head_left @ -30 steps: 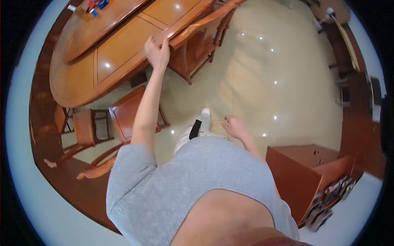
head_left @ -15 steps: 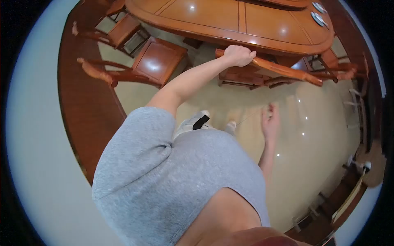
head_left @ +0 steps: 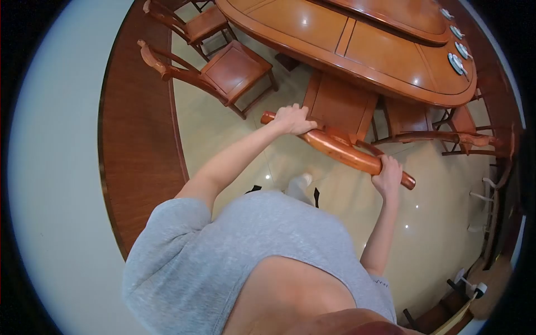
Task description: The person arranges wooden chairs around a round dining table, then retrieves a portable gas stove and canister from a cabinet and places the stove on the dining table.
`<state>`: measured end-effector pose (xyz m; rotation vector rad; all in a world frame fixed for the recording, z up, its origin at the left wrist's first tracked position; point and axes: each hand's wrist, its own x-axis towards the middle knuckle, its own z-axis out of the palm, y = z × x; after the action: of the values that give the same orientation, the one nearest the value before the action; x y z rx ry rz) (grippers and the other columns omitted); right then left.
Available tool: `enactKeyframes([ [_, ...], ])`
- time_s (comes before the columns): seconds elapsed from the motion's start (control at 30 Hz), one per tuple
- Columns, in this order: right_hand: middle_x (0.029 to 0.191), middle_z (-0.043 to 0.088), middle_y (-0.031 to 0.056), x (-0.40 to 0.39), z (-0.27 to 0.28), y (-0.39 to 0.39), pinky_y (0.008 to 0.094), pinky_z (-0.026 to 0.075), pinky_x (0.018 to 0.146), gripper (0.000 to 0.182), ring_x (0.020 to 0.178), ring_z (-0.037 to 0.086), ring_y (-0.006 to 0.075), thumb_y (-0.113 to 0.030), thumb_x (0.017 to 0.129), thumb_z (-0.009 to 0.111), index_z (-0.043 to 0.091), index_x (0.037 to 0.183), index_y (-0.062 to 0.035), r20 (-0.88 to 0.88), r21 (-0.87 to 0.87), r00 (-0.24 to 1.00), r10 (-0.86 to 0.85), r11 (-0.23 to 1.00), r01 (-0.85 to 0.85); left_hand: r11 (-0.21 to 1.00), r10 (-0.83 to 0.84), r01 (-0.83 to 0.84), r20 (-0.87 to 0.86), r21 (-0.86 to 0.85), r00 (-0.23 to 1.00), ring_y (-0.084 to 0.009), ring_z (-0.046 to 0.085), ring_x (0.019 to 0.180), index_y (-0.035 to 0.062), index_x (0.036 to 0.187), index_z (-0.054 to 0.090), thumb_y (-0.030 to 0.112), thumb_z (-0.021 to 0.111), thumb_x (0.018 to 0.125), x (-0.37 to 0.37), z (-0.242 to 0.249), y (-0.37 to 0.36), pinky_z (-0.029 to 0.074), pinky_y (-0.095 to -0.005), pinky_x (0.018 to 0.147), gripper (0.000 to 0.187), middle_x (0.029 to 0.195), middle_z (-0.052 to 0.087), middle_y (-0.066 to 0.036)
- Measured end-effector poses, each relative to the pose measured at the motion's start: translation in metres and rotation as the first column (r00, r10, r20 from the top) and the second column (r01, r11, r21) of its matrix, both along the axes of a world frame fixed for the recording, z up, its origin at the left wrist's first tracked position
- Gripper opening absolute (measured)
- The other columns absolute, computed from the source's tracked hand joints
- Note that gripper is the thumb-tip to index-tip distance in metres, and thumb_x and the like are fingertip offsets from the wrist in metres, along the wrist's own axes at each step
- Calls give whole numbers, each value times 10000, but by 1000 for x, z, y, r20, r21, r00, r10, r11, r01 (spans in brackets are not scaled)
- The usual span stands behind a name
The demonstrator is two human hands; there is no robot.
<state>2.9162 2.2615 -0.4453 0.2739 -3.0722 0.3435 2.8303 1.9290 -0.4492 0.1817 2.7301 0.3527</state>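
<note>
A reddish-brown wooden chair [head_left: 343, 152] stands in front of me, its curved top rail facing me. Its seat reaches toward the table [head_left: 312, 36], and the front of the seat is hidden under the table's edge. My left hand [head_left: 295, 119] is wrapped over the left part of the rail. Near the rail's right end, my right hand [head_left: 388, 176] grips it too, fingers closed around the wood.
Another chair [head_left: 237, 66] is at the left, with a further one [head_left: 207, 25] behind it. More chairs [head_left: 407, 116] line the table's right side. Plates [head_left: 456, 63] sit along the tabletop's right edge. Brown wood panelling [head_left: 134, 123] runs along the left wall.
My right hand, free in the air before, now grips the chair's top rail. The chair back now appears nearer to me, and more of its seat shows. My left hand stays on it.
</note>
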Motion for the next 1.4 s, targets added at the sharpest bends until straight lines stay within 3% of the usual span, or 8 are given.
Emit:
enactKeyframes([
  [0.03,874,612,125,7,-5,4,430,425,848,283,906,584,322,-65,645,663,598,920,-68,-10,-59,999,38,998,-39,999,30,-28,143,-15,989,-352,547,1174,39,1288,513,588,486,805,3,4,1,430,-451,989,732,1200,585,-235],
  [0.17,816,623,148,35,-6,15,456,470,772,267,829,607,348,-136,630,709,612,866,-56,126,-34,982,138,990,-134,999,38,-44,240,20,970,-351,636,1036,5,1207,596,513,519,792,34,11,1,508,-431,886,661,1136,648,-206],
  [0.27,804,623,167,77,-16,7,469,465,784,232,831,604,364,-125,629,699,603,821,-38,183,-68,972,147,988,-137,981,180,-193,447,-16,877,-316,699,772,0,1200,584,425,525,791,78,5,-10,564,-372,632,593,1081,671,-191],
  [0.5,816,619,185,226,-79,-14,464,452,782,188,846,593,382,-76,637,678,583,793,-31,278,20,945,171,983,-184,986,103,-144,363,87,926,-330,685,712,-25,1355,376,388,530,810,224,-84,-41,552,-392,611,701,985,668,-235],
  [0.63,850,608,159,308,-87,-29,416,429,783,229,893,589,356,-75,611,690,573,805,-45,288,-50,942,171,985,-163,962,130,-237,533,136,836,-325,664,686,-22,1382,291,369,595,818,296,-98,-66,542,-409,588,750,1006,647,-245],
  [0.8,817,603,192,280,-36,-39,444,438,748,211,849,590,380,-55,572,650,557,760,-30,312,-91,916,253,967,-236,947,155,-285,568,148,808,-264,656,681,75,1376,339,417,627,839,266,-53,-80,531,-361,507,699,998,645,-181],
  [1.13,778,625,217,277,7,-37,464,504,755,231,799,618,401,-107,571,653,560,759,-10,399,-69,878,264,964,-258,975,120,-195,494,103,861,-267,662,630,11,1288,474,500,569,868,287,5,-65,546,-360,515,651,927,669,-175],
  [1.4,775,626,190,269,10,-38,449,498,730,265,801,617,383,-97,554,633,575,806,-37,341,-144,885,316,948,-283,974,171,-221,473,52,864,-270,672,687,-18,1224,512,527,567,868,276,-15,-68,552,-356,506,654,940,660,-178],
])
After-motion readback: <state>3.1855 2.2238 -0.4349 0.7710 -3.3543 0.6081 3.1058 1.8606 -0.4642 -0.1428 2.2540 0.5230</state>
